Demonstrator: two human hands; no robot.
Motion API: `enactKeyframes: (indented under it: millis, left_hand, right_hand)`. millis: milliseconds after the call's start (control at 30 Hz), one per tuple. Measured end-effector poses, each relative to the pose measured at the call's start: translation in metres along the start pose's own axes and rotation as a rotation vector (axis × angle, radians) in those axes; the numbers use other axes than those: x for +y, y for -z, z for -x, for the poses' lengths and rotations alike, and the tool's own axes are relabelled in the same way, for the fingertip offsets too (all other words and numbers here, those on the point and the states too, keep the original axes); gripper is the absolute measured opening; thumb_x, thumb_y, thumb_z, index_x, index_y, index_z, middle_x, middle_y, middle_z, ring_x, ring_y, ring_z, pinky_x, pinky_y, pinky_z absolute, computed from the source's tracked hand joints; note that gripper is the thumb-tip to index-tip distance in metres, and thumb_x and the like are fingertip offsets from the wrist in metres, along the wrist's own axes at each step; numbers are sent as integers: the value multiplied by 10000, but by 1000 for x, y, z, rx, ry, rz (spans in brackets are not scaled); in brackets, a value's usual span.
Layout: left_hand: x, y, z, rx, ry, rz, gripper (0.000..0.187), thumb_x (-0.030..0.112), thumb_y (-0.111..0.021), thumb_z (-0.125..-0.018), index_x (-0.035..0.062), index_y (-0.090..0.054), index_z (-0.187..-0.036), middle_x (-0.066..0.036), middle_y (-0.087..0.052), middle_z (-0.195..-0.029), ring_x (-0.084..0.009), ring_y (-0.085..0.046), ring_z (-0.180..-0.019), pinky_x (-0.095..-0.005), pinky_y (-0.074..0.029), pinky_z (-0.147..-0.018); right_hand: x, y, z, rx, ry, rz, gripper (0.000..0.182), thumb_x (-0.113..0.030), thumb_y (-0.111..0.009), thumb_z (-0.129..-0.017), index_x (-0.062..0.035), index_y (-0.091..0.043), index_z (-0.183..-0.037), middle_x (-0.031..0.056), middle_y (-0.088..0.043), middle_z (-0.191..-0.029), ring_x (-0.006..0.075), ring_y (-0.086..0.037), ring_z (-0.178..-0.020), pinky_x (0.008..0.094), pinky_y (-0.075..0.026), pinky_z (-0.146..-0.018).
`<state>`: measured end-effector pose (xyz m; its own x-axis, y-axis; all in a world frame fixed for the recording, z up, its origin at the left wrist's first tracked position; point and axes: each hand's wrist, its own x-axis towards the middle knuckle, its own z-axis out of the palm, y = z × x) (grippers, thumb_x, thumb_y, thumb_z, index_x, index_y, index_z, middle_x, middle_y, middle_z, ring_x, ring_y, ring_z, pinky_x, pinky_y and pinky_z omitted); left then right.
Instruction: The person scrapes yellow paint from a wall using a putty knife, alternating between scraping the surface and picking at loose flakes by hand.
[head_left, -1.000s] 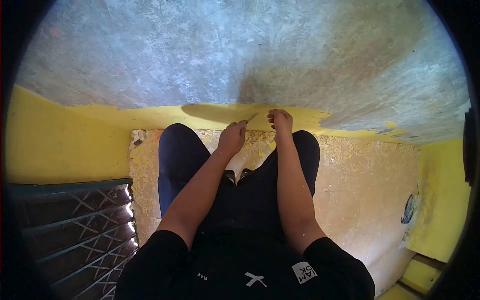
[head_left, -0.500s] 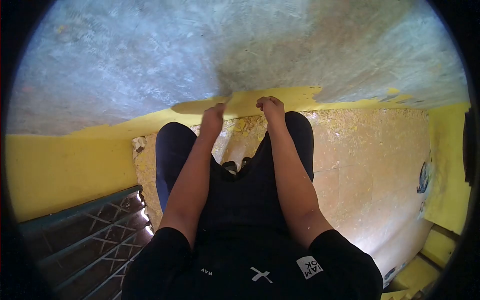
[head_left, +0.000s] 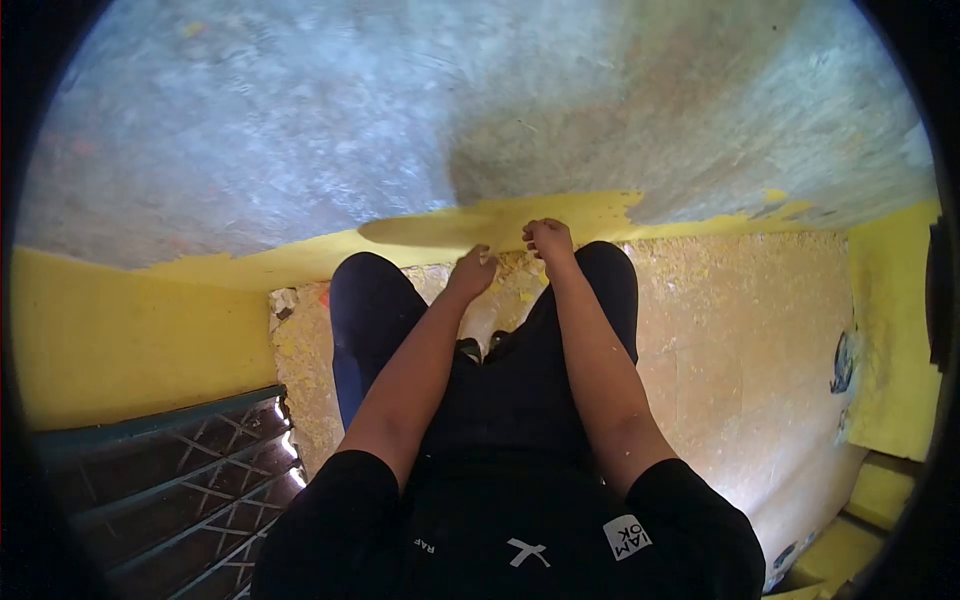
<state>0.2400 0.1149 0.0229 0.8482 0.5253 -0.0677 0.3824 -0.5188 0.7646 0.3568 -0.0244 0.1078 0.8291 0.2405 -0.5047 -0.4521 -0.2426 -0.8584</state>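
Below the yellow strip of the wall (head_left: 590,207), my left hand (head_left: 474,272) is curled near my knees, its fingers closed. A small pale bit shows at its fingertips, too small to name. My right hand (head_left: 548,240), a little higher and to the right, has its fingers bent together in front of the yellow strip; what they hold, if anything, is hidden. The two hands are apart. Above them the wall has a bare grey surface (head_left: 300,130) with a ragged edge against the yellow paint.
Yellow flakes lie on the tan floor (head_left: 710,330) along the wall base. A dark slatted metal frame (head_left: 180,470) is at the lower left. A dark crumpled item (head_left: 843,362) lies by the right yellow wall (head_left: 893,320). My knees are bent beside my hands.
My left hand has moved down and right, away from the wall and closer to my right hand. The thin thing that stuck up from it no longer shows. The view has shifted slightly.
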Motion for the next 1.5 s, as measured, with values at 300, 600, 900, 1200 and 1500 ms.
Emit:
enactKeyframes:
  millis: [300,600,900,1200,1500]
  left_hand:
    - [14,52,15,-126,550,720,339,48,-510,-804,-14,-619,-1120,-188,-662,-923,-284,-644,-716,-396,-504,-615]
    - [15,72,20,-212,623,1129,295,-75,-544,-809,-13,-602,-1091,-142,-667,-899,-242,-661,-772,-357,-544,-653]
    - [30,68,16,31,272,939,238,118,-720,-802,-17,-646,-983,-78,-666,-783,-147,-630,-696,-271,-476,-593]
    - [65,94,13,126,264,953,160,150,-731,-819,2,-675,-793,-11,-611,-713,-79,-538,-622,-238,-412,-552]
    - [71,101,-5,-23,307,1150,99,61,-718,-815,-28,-681,-795,-45,-646,-725,-94,-581,-648,-225,-453,-594]
  right_hand:
    - [16,-66,42,-384,-83,733,404,-352,-600,-847,7,-602,-1030,162,-672,-859,246,-683,-715,363,-519,-597]
    - [19,-92,104,-372,-114,519,397,-359,-573,-887,-23,-542,-1098,138,-632,-936,266,-676,-749,396,-565,-684]
    - [13,-87,93,-233,17,223,318,-265,-607,-874,52,-596,-877,148,-655,-804,251,-665,-688,382,-520,-614]
    - [-17,-90,127,94,571,454,398,-251,-601,-889,6,-476,-1166,280,-630,-743,412,-650,-687,464,-501,-634]
    - [-34,-94,118,65,610,502,309,-231,-525,-932,20,-462,-1102,312,-611,-702,492,-625,-674,552,-490,-589]
